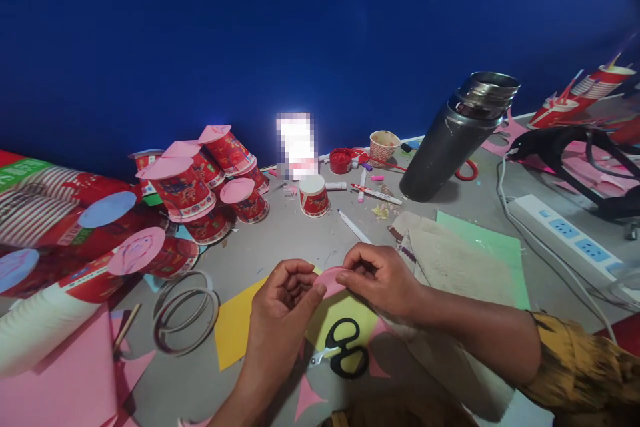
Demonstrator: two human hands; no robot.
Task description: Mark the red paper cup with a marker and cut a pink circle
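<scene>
A small piece of pink paper [331, 280] with a rounded edge is held up between my two hands. My left hand [286, 303] pinches its left side between thumb and fingers, and my right hand [383, 280] grips the right side the same way. Below them, black-handled scissors [345, 348] lie on a yellow sheet [320, 330], with pink paper scraps [309, 400] around. Just beyond my hands an upturned red paper cup [315, 197] stands on the table. A white marker [354, 225] lies between the cup and my right hand.
Upturned red cups with pink paper discs [173, 177] are stacked at left, near tape rings [185, 312]. A dark thermos [457, 137] stands back right, before a power strip [567, 230]. A beige cloth [450, 257] covers a green sheet [517, 260]. A blue wall [320, 33] closes off the back.
</scene>
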